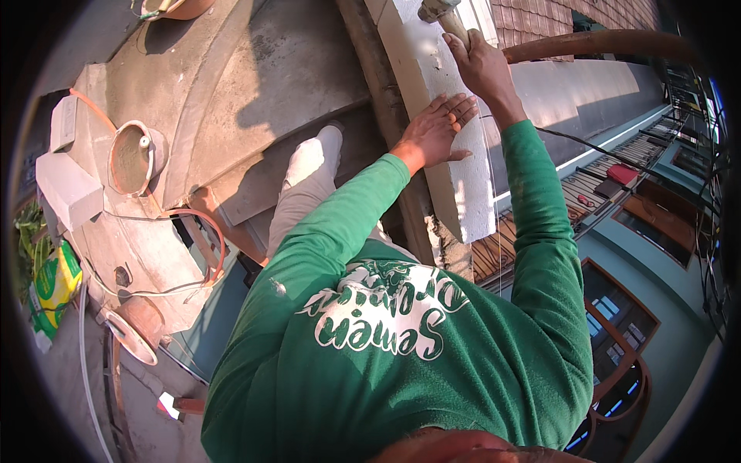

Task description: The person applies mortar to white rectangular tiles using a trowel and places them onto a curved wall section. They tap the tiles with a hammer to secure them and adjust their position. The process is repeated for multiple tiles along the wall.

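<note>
A row of white lightweight blocks [472,197] runs along the top of a narrow wall. My left hand [438,131] lies on the blocks, palm down, fingers stretched out. Farther along the row, my right hand [486,73] is wrapped round the wooden handle of a mallet [440,9]. The mallet's blunt grey head sits just over the block's far part; whether it touches cannot be told, as the head is partly cut off by the picture's edge. A thin string runs along the right side of the blocks.
On the left stand a mortar-stained bucket [158,154] and loose white blocks [69,193]. An orange hose [221,235] curls nearby, with a tipped bucket [139,318] and a yellow-green sack [60,289] beyond. A brown pole [594,45] crosses at upper right. Beyond the wall, a building lies lower down.
</note>
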Tool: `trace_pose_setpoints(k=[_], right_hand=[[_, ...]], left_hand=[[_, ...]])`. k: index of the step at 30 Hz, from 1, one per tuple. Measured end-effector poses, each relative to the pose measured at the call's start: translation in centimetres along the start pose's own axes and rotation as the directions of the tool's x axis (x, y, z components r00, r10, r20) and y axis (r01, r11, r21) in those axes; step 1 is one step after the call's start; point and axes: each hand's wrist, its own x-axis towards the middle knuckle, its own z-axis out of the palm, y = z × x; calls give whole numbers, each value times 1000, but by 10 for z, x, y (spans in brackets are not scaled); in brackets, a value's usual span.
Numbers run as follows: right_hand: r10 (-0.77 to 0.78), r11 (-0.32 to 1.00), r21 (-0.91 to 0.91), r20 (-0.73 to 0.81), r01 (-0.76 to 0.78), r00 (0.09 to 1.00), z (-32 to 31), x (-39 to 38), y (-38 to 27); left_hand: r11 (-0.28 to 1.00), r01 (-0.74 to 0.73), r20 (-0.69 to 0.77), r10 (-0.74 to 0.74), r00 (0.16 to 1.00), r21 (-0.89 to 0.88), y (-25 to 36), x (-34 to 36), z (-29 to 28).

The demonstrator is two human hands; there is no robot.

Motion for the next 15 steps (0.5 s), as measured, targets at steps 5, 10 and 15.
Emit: trace_pose_setpoints(k=[5, 10, 15], right_hand=[[47, 990, -138, 75, -36, 996, 17, -27, 28], [-18, 1000, -8, 32, 19, 999, -1, -25, -1], [9, 999, -53, 67, -5, 998, 14, -41, 26]], left_hand=[[998, 9, 86, -3, 996, -69, 10, 5, -11], [1000, -6, -85, 4, 996, -20, -4, -3, 8], [996, 37, 222, -19, 975, -76, 15, 9, -31]])
